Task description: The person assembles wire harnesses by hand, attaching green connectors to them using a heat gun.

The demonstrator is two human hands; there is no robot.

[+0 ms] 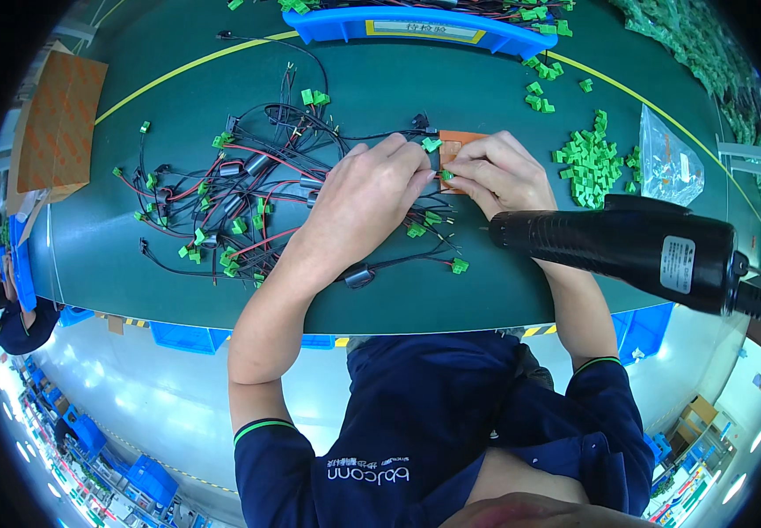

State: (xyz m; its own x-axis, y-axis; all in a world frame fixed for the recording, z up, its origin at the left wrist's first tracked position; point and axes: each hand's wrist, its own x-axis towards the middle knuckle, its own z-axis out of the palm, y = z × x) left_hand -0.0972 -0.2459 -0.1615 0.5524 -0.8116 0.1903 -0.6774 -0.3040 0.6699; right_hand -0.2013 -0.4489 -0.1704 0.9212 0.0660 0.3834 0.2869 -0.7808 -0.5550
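My left hand (372, 194) is closed in a pinch, its fingertips by the orange fixture (453, 145); what they grip is hidden. Facing it, my right hand (505, 172) pinches a small green terminal block (447, 176) over the fixture's near part. Another green terminal block (431, 144) lies by my left fingers. A black electric screwdriver (609, 251) crosses above my right forearm, its tip pointing toward the work. Left of my hands spreads a tangle of black and red cables (257, 189), with green terminal blocks on several ends.
A pile of loose green terminal blocks (590, 163) lies right of my hands, beside a clear plastic bag (666, 163). A blue bin (328, 26) of cables stands at the far edge. A cardboard box (57, 123) is at the left; another person (29, 326) sits beyond it.
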